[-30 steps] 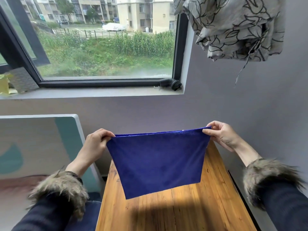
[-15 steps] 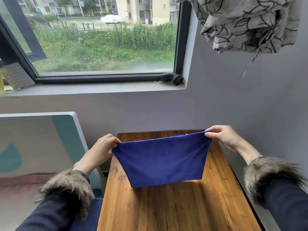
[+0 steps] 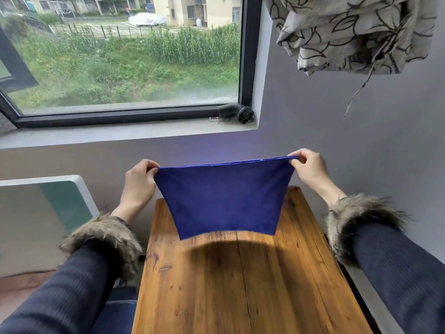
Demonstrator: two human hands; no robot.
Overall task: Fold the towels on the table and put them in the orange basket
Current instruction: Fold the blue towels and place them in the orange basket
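I see the blue towel [image 3: 225, 201] held up in the air over the far half of the wooden table [image 3: 240, 285], stretched flat between both hands with its top edge taut and nearly level. Its lower edge hangs free just above the boards, not touching them as far as I can tell, and throws a dark curved shadow on the wood below. The left hand [image 3: 138, 183] pinches the top left corner, fingers curled down over the cloth; the right hand [image 3: 310, 169] pinches the top right corner the same way, thumb and fingers closed on the hem. Both wrists come out of dark ribbed sleeves with fur cuffs [image 3: 106, 239].

The towel hides the far end of the table and part of the grey wall [image 3: 337, 131] behind it. To the left of the table stands a white-edged panel with teal and pale colouring [image 3: 55, 201] (I cannot say what it belongs to). Above, on the windowsill [image 3: 120, 133], a small black brush-like attachment [image 3: 237, 113] lies at the right corner of the window [image 3: 120, 56]. A patterned grey fabric [image 3: 349, 32] hangs at the upper right, with a thin cord dangling from it, well clear of the hands.
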